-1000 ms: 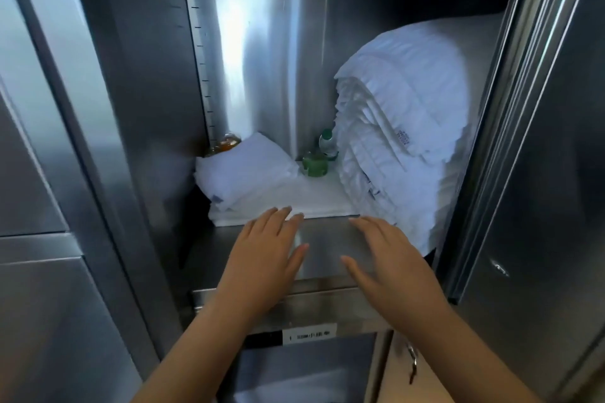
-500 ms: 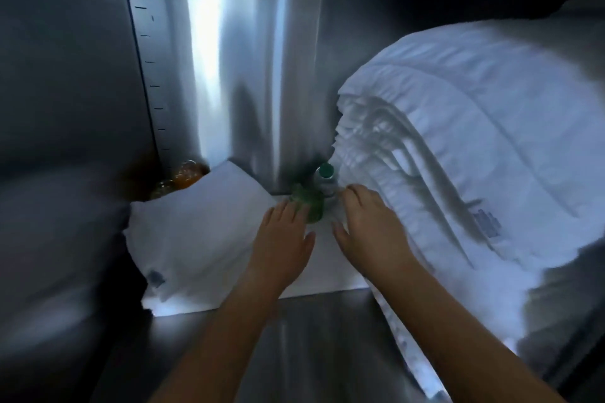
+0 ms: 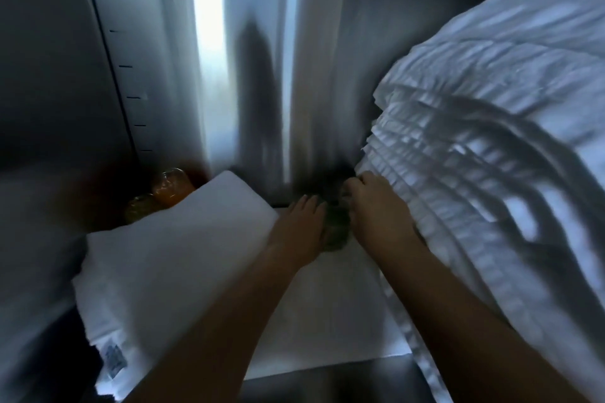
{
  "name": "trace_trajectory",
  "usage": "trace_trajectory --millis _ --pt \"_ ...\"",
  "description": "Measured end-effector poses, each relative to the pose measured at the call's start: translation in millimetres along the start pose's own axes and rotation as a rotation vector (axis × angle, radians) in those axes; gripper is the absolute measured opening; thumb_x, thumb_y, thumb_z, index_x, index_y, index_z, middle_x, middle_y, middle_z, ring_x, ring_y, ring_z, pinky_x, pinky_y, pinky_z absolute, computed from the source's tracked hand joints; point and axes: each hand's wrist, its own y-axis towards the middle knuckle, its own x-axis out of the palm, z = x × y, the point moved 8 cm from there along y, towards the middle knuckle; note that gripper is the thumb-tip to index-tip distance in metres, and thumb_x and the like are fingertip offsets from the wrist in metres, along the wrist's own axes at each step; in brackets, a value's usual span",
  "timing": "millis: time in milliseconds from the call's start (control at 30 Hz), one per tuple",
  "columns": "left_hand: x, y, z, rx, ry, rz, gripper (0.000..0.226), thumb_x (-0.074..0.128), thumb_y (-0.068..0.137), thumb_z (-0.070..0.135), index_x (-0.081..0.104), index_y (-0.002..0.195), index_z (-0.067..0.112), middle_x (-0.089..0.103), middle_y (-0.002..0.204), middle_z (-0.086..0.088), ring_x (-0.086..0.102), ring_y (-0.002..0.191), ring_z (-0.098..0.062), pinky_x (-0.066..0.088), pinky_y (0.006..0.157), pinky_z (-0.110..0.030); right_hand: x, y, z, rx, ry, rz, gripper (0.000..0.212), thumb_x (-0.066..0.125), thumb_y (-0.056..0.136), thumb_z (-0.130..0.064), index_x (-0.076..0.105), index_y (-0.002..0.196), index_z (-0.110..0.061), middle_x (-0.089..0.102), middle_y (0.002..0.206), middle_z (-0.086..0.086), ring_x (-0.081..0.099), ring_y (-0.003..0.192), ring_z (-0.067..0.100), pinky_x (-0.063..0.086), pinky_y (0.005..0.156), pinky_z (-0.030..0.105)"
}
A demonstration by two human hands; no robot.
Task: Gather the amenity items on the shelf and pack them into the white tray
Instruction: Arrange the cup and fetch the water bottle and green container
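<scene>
We stretch our left forearm (image 3: 229, 314) and right forearm (image 3: 458, 298) forward, bare and converging, so the hands end just beside each other. Our left hand (image 3: 299, 227) lies palm down, straight and pointing away. Just to its right, our right hand (image 3: 376, 206) is knuckles up, its fingers (image 3: 355, 181) curled downward; blur hides whether they clasp anything.

The steel shelf (image 3: 327, 389) shows bare metal only at six o'clock. A flat white sheet (image 3: 327, 321) lies on it at the centre, and a folded white cloth (image 3: 170, 258) lies touching it at nine o'clock. A tall stack of folded white linens (image 3: 491, 180) fills three o'clock. Two orange bottles (image 3: 170, 188), blurred, sit in the back corner at ten o'clock.
</scene>
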Motion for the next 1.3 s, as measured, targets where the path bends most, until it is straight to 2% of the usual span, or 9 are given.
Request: trace_trajectory --millis 267,467,533,633,767,900,1067,1200,1300 --pt "36 20 -5 -0.04 -0.008 -0.135 0.065 0.029 0.093 0.058 0.026 0.144 0.017 0.02 0.153 -0.014 0.021 0.138 -0.036 0.031 0.104 -0.045 -3 -1 4 0.0 -0.009 0.075 0.029 0.056 0.085 -0.002 0.055 0.11 -0.016 0.052 0.11 0.005 0.05 0.096 0.019 0.045 0.083 0.035" --pt "48 25 -5 -0.115 -0.114 -0.216 0.074 0.038 0.089 0.062 0.014 0.149 0.025 0.003 0.156 -0.017 0.019 0.138 -0.037 0.031 0.105 -0.047 -7 -5 4 0.006 -0.017 0.101 0.03 0.054 0.085 0.001 0.056 0.11 -0.015 0.053 0.11 0.006 0.05 0.098 0.02 0.045 0.082 0.034" --pt "48 27 -5 -0.166 -0.201 -0.219 0.077 0.045 0.087 0.06 0.015 0.149 0.026 0.005 0.155 -0.017 0.021 0.137 -0.037 0.033 0.104 -0.046 -7 -7 4 0.018 0.006 0.091 0.03 0.053 0.085 0.0 0.056 0.111 -0.014 0.051 0.112 0.006 0.048 0.099 0.02 0.044 0.079 0.032" --pt "43 25 -5 -0.238 -0.315 -0.147 0.078 0.057 0.081 0.056 0.027 0.144 0.022 0.02 0.15 -0.018 0.032 0.13 -0.037 0.037 0.1 -0.044 -8 -10 3 0.014 0.024 0.074 0.029 0.051 0.086 0.0 0.055 0.113 -0.012 0.05 0.112 0.007 0.046 0.1 0.021 0.039 0.074 0.028" --pt "30 16 -5 -0.258 -0.307 -0.032 0.081 0.066 0.074 0.05 0.032 0.14 0.016 0.036 0.139 -0.015 0.036 0.124 -0.034 0.037 0.096 -0.04 -11 -14 1 -0.003 0.045 0.086 0.03 0.05 0.087 0.0 0.054 0.115 -0.011 0.049 0.117 0.009 0.045 0.106 0.023 0.042 0.085 0.033" --pt "20 -6 6 -0.172 -0.251 0.032 0.084 0.069 0.071 0.047 0.033 0.14 0.014 0.04 0.135 -0.013 0.035 0.122 -0.033 0.036 0.096 -0.038 -16 -23 -2 -0.04 0.077 0.124 0.04 0.052 0.085 0.005 0.054 0.121 -0.012 0.049 0.121 0.009 0.043 0.111 0.024 0.041 0.087 0.032" --pt "10 -59 30 -0.136 -0.238 0.115 0.078 0.069 0.066 0.054 0.045 0.13 0.016 0.046 0.13 -0.008 0.043 0.113 -0.026 0.037 0.094 -0.033 -24 -50 -10 -0.129 0.125 0.174 0.046 0.055 0.079 0.011 0.056 0.12 -0.009 0.051 0.119 0.013 0.044 0.108 0.028 0.042 0.082 0.035" --pt "-1 -110 28 -0.179 -0.279 0.19 0.077 0.071 0.065 0.054 0.048 0.129 0.017 0.046 0.132 -0.008 0.042 0.115 -0.025 0.035 0.098 -0.032 -32 -72 -15 -0.232 0.192 0.234 0.044 0.061 0.078 0.009 0.058 0.119 -0.007 0.053 0.118 0.015 0.048 0.107 0.032 0.046 0.083 0.044" --pt "-13 -146 11 -0.269 -0.246 0.24 0.076 0.069 0.067 0.056 0.048 0.13 0.019 0.046 0.133 -0.006 0.041 0.119 -0.022 0.034 0.102 -0.032 -40 -82 -26 -0.332 0.21 0.276 0.043 0.064 0.079 0.004 0.058 0.121 -0.006 0.053 0.121 0.016 0.049 0.11 0.033 0.046 0.088 0.042"
